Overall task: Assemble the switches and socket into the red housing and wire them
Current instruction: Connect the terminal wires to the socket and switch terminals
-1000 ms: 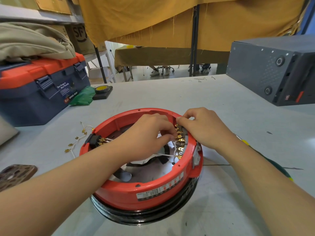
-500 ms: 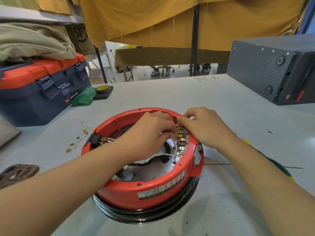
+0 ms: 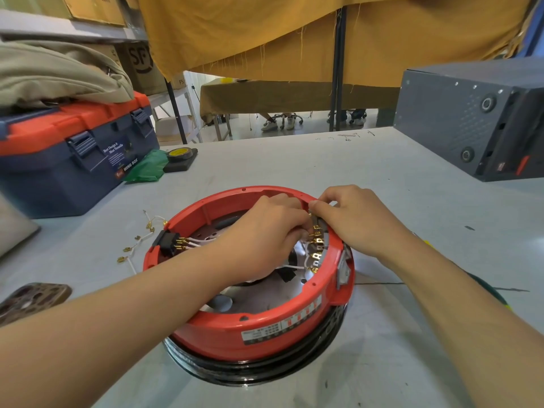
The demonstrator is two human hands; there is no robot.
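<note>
housing (image 3: 235,334): round red plastic ring, frame centre
left hand (image 3: 265,231): fingers curled at brass terminals (image 3: 316,241); hold unclear
right hand (image 3: 356,219): pinches rim

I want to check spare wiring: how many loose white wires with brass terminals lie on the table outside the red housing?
3, as far as visible, left of the round red plastic housing on the grey table: one farthest, one middle, one nearest. The forearm may hide more.
</note>
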